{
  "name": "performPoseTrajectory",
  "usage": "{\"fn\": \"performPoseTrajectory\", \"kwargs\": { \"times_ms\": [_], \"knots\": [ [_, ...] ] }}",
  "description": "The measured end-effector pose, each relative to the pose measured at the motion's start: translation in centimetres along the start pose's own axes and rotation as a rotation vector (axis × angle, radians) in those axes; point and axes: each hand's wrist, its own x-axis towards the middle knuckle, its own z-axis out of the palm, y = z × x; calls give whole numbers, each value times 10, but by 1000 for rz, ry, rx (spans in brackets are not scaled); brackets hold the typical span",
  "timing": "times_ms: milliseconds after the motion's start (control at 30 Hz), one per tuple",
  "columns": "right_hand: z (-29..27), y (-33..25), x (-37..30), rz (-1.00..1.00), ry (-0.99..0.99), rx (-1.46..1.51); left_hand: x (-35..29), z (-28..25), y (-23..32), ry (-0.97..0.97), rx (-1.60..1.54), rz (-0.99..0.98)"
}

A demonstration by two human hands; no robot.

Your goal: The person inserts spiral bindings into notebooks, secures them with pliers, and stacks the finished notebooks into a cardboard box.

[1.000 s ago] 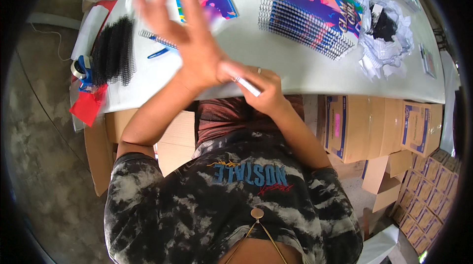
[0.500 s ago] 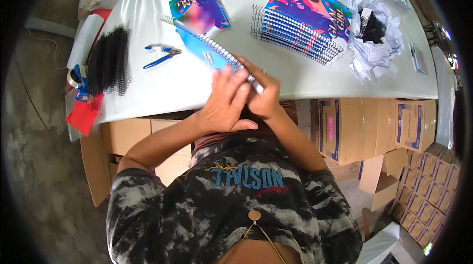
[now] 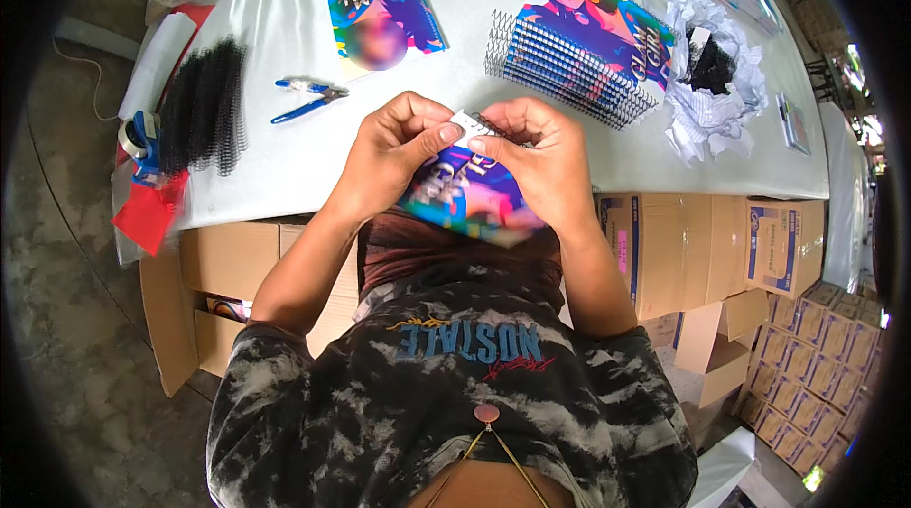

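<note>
My left hand [image 3: 403,143] and my right hand [image 3: 539,152] grip a colourful spiral notebook [image 3: 474,190] between thumbs and fingers, at the table's near edge. Its coil-bound edge is uppermost, and the printed cover hangs down toward my lap. Part of a dark spiral coil [image 3: 507,134] shows beside the right fingers; the rest is hidden by my hands. Beyond my left hand lie blue-handled cutters [image 3: 302,110], their jaws toward the right. A similar notebook [image 3: 394,10] rests flat farther back.
Notebooks with protruding coils [image 3: 584,57] are piled at the right, beside crumpled paper [image 3: 710,119] holding black coils. A bundle of black coils [image 3: 204,110], a blue tape dispenser [image 3: 142,147] and red material [image 3: 152,214] occupy the left edge. Cardboard boxes [image 3: 655,252] stand below the table.
The notebook has been turned and drawn closer, its bound edge now between both hands. My left hand has gone from lying across it to pinching its upper edge.
</note>
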Motion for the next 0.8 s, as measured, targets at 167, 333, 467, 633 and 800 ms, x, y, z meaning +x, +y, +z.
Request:
{"fn": "performPoseTrajectory", "kwargs": {
  "times_ms": [167, 333, 467, 633, 800],
  "knots": [
    [0, -4, -8, 70, 11, -49, 1, 6, -11, 11, 4, 114],
    [0, 6, -15, -240, -26, -164, -4, 6, -13, -26, -39, 110],
    [-6, -6, -14, -47, -302, -550, -7, 11, -19, -15, -81, 93],
    [-6, 5, -17, -38, -22, -116, -4, 11, -20, 12, -74, 96],
    [-4, 6, -24, -136, 54, -292, -1, 12, -9, -45, -16, 2]
  ]
}}
